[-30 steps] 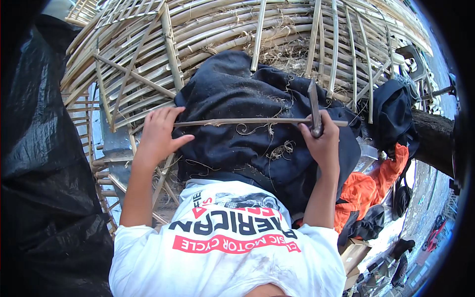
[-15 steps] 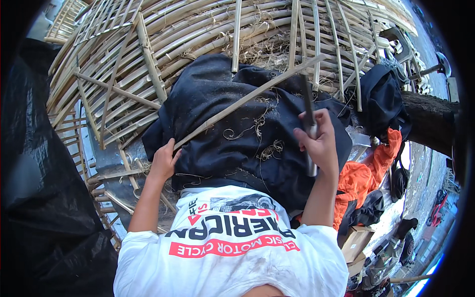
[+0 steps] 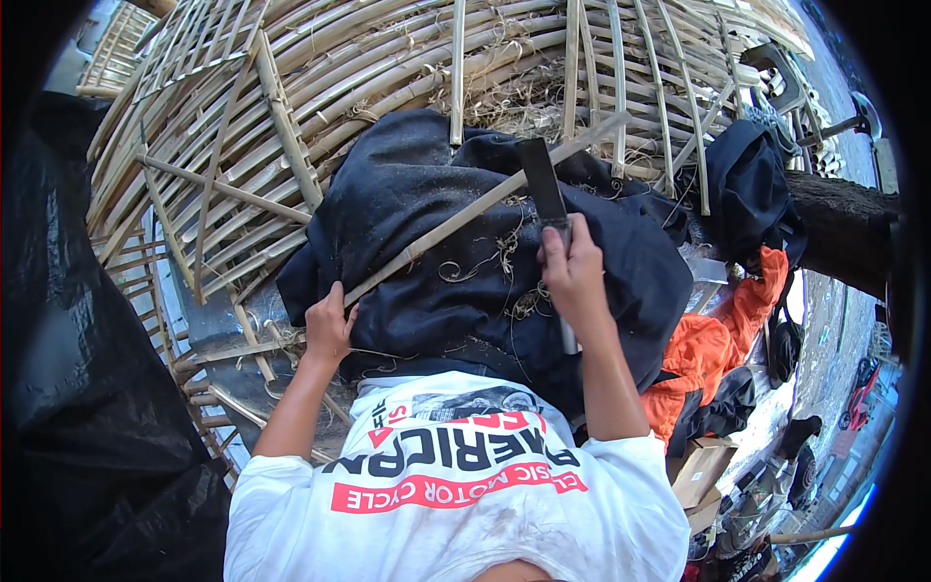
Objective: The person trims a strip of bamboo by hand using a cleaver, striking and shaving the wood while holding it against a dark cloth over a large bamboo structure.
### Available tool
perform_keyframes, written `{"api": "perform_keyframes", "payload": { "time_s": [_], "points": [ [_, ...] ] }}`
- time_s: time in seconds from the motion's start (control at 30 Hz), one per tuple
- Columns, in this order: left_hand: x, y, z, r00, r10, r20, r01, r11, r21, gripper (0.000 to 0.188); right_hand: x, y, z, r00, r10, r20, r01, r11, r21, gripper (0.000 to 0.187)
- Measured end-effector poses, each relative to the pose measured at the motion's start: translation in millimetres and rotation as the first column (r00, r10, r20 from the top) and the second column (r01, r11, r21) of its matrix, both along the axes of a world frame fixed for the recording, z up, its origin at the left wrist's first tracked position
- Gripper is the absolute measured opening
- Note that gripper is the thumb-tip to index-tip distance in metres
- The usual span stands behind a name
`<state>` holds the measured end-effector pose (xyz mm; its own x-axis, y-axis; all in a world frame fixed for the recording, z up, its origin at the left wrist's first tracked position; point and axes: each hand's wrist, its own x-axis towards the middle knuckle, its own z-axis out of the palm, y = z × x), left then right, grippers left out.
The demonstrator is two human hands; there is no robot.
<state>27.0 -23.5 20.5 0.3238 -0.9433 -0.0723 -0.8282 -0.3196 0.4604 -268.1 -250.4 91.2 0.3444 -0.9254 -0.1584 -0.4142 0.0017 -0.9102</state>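
Pinched in my left hand [image 3: 330,322] is the near end of a long, thin bamboo strip [image 3: 441,230], which slants up and away to the right. My right hand [image 3: 574,276] is closed round the handle of a knife [image 3: 544,184] with a broad, dark, square-ended blade. The blade points away from me and lies against or just over the strip; I cannot tell whether they touch. Beneath both, a black cloth [image 3: 407,175] covers my lap. Curled bamboo shavings [image 3: 529,303] lie on the cloth near my right hand.
Beyond the cloth are stacked bamboo slats and lattice frames [image 3: 427,73]. A black sheet [image 3: 87,339] hangs at the left. On the right are an orange garment [image 3: 703,354], a dark log [image 3: 839,228], a cardboard box [image 3: 706,475] and a clamp-like metal tool [image 3: 861,121].
My right hand has moved left with the knife, and the blade has swung from beside the strip's far end to farther down the strip. My left hand still holds the near end.
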Motion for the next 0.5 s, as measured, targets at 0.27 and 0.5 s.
{"api": "perform_keyframes", "payload": {
  "time_s": [0.27, 0.5],
  "points": [
    [2.3, 1.4, -17.1, 1.0, 0.016, -0.002, -0.016, 0.996, -0.09, 0.042, 3.1, -15.5, 9.6, 0.996, -0.074, 0.052, 0.073, 0.997, 0.027, 0.019],
    [9.4, 3.6, -17.1, 1.0, 0.013, -0.02, -0.013, 0.999, -0.033, 0.041, 3.1, -12.0, 6.4, 0.974, 0.193, -0.119, -0.207, 0.972, -0.114, 0.02]
  ]
}}
